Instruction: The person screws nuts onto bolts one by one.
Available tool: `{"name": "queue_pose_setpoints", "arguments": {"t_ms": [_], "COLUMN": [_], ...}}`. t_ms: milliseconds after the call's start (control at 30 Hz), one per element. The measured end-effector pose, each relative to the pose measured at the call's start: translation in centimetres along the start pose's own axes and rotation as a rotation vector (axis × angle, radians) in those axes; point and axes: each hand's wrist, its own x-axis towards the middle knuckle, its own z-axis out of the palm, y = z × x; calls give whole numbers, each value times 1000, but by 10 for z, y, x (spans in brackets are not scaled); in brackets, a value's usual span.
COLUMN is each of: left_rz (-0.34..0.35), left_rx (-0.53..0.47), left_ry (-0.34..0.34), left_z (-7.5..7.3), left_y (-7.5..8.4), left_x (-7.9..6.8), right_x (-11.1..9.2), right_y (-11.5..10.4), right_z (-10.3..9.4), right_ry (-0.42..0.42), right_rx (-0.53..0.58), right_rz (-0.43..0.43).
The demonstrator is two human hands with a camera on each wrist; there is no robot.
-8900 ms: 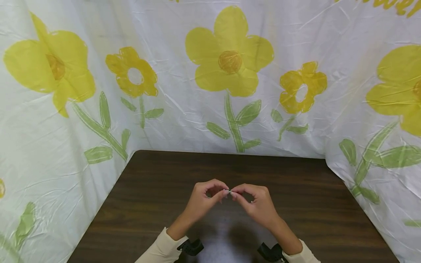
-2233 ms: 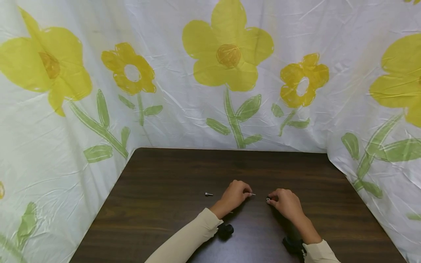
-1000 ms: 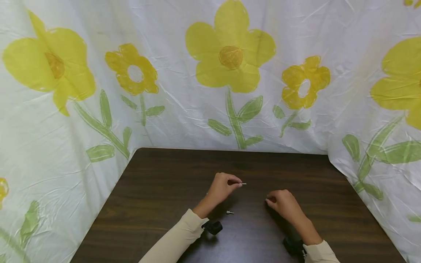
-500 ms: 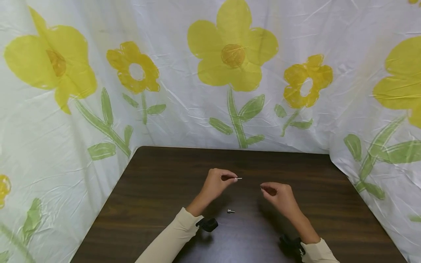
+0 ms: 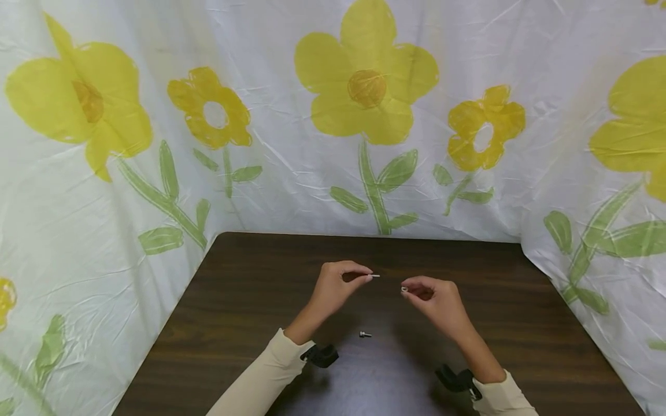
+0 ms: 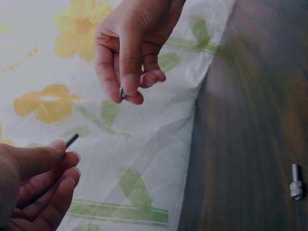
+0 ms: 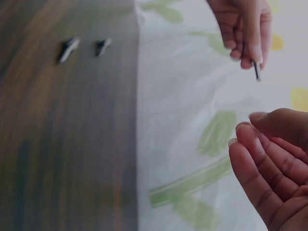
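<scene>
My left hand [image 5: 333, 286] pinches a bolt between thumb and fingertips. The bolt's thin threaded shaft [image 6: 72, 140] sticks out toward the right hand, while its other end is hidden in the fingers. Opposite it, a short distance away, my right hand [image 5: 434, 297] pinches a small metal nut [image 5: 404, 289], its hole showing in the head view. Both hands are raised over the table, apart from each other. Below them lies a bolt with a nut on its shaft [image 5: 365, 334]. The right wrist view shows two bolts on the table, a larger one [image 7: 67, 49] and a smaller one [image 7: 102, 46].
The dark wood-grain table [image 5: 250, 271] spans the space under the hands. A white curtain [image 5: 291, 190] printed with yellow flowers hangs around its back and sides. A black wrist camera [image 5: 321, 356] sits at the left cuff, another [image 5: 454, 378] at the right.
Earlier the hands met at the middle, then worked low at the table, the left picking up the bolt. Over the last second both have risen and the right has moved left with the nut.
</scene>
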Motion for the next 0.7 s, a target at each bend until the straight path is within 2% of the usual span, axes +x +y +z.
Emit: {"name": "queue_pose_setpoints", "arguments": {"t_ms": [167,300,467,700], "left_rz": [17,16,13,10], "left_rx": [-57,-92,-145,-153], "left_ry": [12,-3,-10,-19], "left_z": [-5,-5,-4,-5], "left_y": [9,14,20,24], "left_x": [-1,-1,-4,-4], "right_x": [8,14,20,26], "right_y": [-18,-28,-38,-46], "right_z": [-1,1,3,5], "right_ry": [-25,-33,-46,-64], "right_rx": [23,44,56,60], "right_rz": [-66,-104,-100,-92]}}
